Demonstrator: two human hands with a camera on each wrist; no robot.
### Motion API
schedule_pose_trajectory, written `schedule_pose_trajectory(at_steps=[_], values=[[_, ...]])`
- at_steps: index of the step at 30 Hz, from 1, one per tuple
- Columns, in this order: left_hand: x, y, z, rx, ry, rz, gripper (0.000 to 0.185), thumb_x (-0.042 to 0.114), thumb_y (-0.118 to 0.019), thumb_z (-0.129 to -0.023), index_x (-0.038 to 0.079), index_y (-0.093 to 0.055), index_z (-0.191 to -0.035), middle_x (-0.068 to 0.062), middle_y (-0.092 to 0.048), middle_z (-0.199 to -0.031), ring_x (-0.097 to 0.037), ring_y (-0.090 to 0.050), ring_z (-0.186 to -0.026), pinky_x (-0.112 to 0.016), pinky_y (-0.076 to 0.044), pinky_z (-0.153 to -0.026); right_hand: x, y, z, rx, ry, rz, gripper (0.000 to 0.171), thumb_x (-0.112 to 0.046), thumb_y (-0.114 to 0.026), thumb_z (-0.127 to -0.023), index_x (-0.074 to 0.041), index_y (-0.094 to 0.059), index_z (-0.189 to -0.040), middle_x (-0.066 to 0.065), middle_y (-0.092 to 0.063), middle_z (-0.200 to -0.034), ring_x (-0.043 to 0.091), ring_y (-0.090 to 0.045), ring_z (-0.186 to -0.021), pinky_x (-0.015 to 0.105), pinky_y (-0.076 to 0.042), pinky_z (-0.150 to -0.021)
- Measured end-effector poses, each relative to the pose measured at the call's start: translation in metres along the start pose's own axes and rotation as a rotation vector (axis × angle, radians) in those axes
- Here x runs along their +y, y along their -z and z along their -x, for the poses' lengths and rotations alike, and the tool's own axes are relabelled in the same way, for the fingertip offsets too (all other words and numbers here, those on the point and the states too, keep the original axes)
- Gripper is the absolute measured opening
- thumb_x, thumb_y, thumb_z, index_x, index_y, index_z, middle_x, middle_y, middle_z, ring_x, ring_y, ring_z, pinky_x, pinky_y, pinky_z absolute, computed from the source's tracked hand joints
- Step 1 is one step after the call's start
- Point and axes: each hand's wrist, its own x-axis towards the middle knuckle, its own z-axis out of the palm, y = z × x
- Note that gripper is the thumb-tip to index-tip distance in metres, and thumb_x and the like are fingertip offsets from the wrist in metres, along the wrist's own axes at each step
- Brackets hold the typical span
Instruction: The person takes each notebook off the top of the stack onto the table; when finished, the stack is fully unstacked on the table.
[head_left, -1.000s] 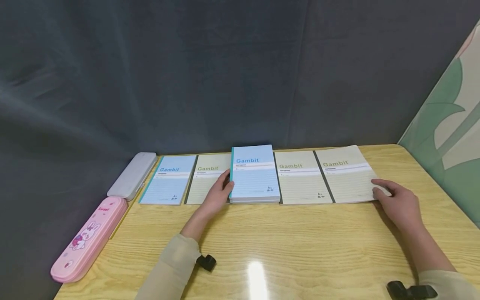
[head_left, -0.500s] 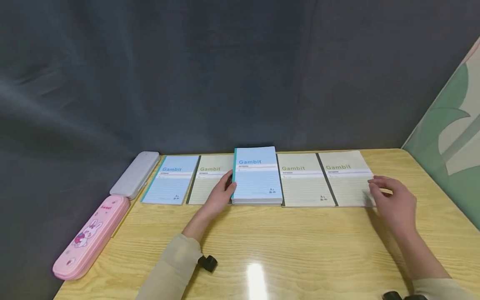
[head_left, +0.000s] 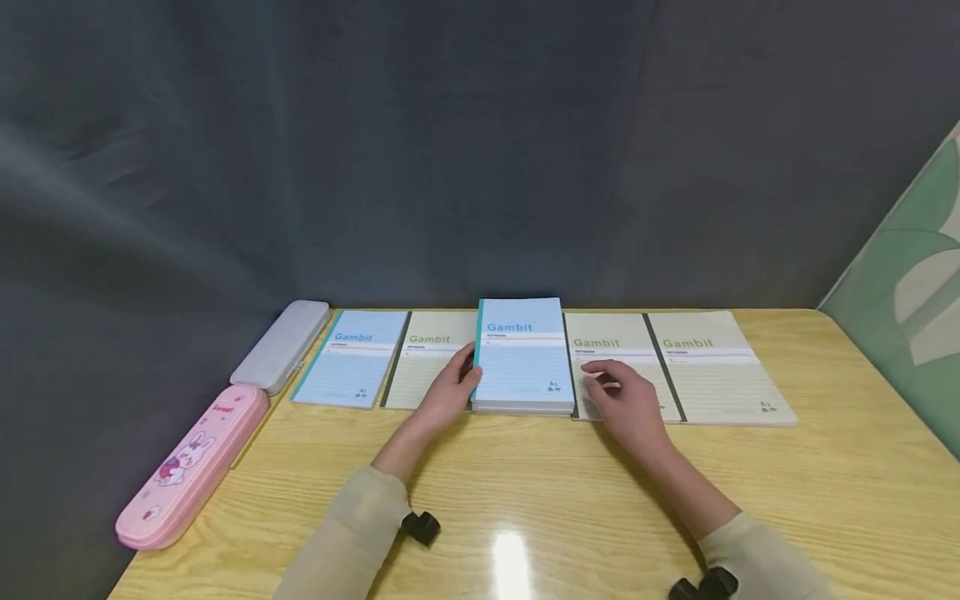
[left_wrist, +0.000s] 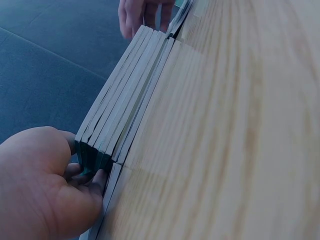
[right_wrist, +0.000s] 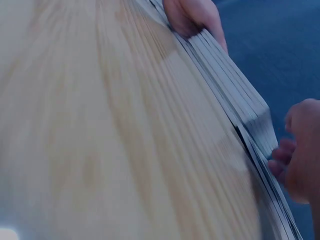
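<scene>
Blue Gambit notebooks in a thick stack (head_left: 523, 358) sit mid-row at the back of the table. My left hand (head_left: 448, 390) holds the stack by its teal spines; in the left wrist view its fingers (left_wrist: 75, 171) curl at the spine edge. My right hand (head_left: 628, 407) hovers over a cream notebook (head_left: 600, 333) just right of the stack, fingers loosely bent, nothing in them. At the right end lies another cream notebook (head_left: 716, 375). Left of the stack are a cream notebook (head_left: 423, 354), partly hidden by my left hand, and a single blue notebook (head_left: 348, 358).
A pink bunny pencil case (head_left: 191, 467) and a pale grey case (head_left: 281, 346) lie along the table's left edge. Behind the row rises a dark curtain (head_left: 465, 150). Wooden tabletop (head_left: 585, 500) stretches in front of the notebooks.
My right hand has let go of the rightmost cream notebook, which now lies flat, and has moved left toward the blue stack. The left hand has stayed at the stack's spines.
</scene>
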Motion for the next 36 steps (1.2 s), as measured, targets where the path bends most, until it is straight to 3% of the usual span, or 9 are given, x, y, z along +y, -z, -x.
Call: schedule_pose_trajectory(at_steps=[2,5,16,36], values=[[0.000,-0.001,0.000,-0.004,-0.002,0.002,0.058,0.026,-0.043,-0.111,0.010,-0.021,-0.162,-0.015,-0.032,-0.161,-0.033,-0.032,-0.147,-0.046,-0.030,-0.118,-0.002,-0.008,-0.002,-0.040,-0.017,-0.026,0.020,-0.010,-0.066,-0.098,-0.003,-0.071,-0.116,0.013,-0.071,-0.107,0.027,-0.068,-0.095,0.038,-0.056,-0.084],[-0.001,-0.001,0.000,-0.002,-0.005,0.007,0.058,0.027,-0.043,-0.111,0.010,-0.022,-0.162,-0.015,-0.032,-0.161,-0.033,-0.032,-0.147,-0.047,-0.030,-0.118,-0.006,-0.016,-0.005,-0.084,-0.047,-0.054,0.021,-0.012,-0.067,-0.098,-0.004,-0.070,-0.118,0.012,-0.070,-0.109,0.026,-0.066,-0.098,0.041,-0.055,-0.087],[-0.002,-0.002,-0.002,0.012,0.008,0.005,0.058,0.028,-0.044,-0.111,0.012,-0.022,-0.162,-0.015,-0.032,-0.161,-0.032,-0.031,-0.147,-0.047,-0.029,-0.119,-0.016,-0.027,-0.011,-0.096,-0.149,-0.077,0.025,-0.015,-0.075,-0.093,-0.003,-0.070,-0.115,0.013,-0.063,-0.104,0.025,-0.060,-0.090,0.029,-0.051,-0.072],[0.000,-0.003,-0.002,0.018,0.009,0.017,0.055,0.025,-0.041,-0.111,0.010,-0.024,-0.162,-0.014,-0.033,-0.161,-0.031,-0.029,-0.148,-0.046,-0.026,-0.120,-0.014,-0.024,-0.012,-0.102,-0.212,-0.100,0.030,-0.017,-0.074,-0.094,-0.003,-0.070,-0.121,0.015,-0.065,-0.111,0.028,-0.063,-0.099,0.028,-0.053,-0.077]])
